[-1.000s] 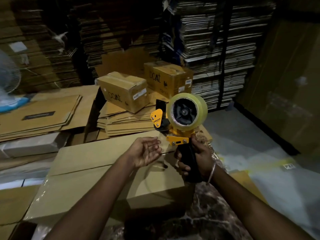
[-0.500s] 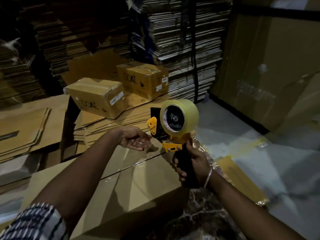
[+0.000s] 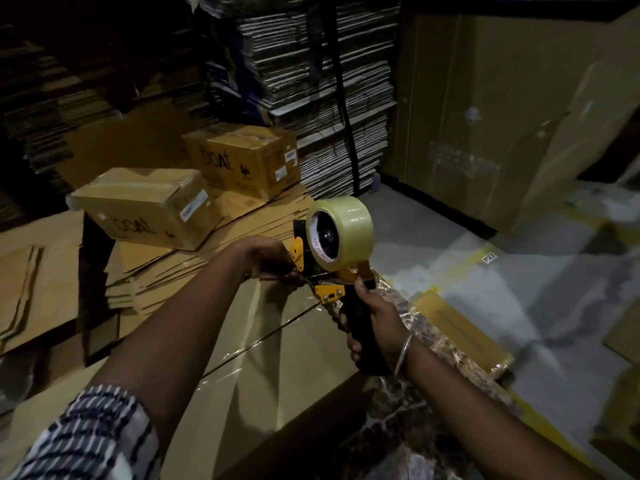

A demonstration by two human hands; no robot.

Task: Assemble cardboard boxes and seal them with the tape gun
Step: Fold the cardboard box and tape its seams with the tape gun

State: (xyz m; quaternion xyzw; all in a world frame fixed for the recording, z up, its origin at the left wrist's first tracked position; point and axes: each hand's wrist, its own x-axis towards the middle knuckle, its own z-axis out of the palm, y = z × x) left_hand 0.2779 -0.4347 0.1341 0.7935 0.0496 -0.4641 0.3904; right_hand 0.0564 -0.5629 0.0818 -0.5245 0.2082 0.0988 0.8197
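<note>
A yellow and black tape gun [image 3: 332, 261] with a clear tape roll [image 3: 341, 232] stands upright above a large cardboard box [image 3: 256, 362]. My right hand [image 3: 375, 320] grips its black handle. My left hand [image 3: 268, 259] is at the gun's front end, fingers curled by the yellow guard and the tape's loose end; the fingertips are hidden behind the hand. The box lies in front of me with its flaps shut and a dark seam running across its top.
Two sealed "boat" boxes [image 3: 152, 206] [image 3: 247, 155] sit on a stack of flat cardboard sheets [image 3: 173, 268]. Tall bundles of flattened cartons [image 3: 311, 84] rise behind. A big carton [image 3: 485, 109] stands at the right. Grey floor [image 3: 502, 306] lies to the right.
My left hand has moved from open in front of the gun to its front end. The view has swung left and nearer to the gun.
</note>
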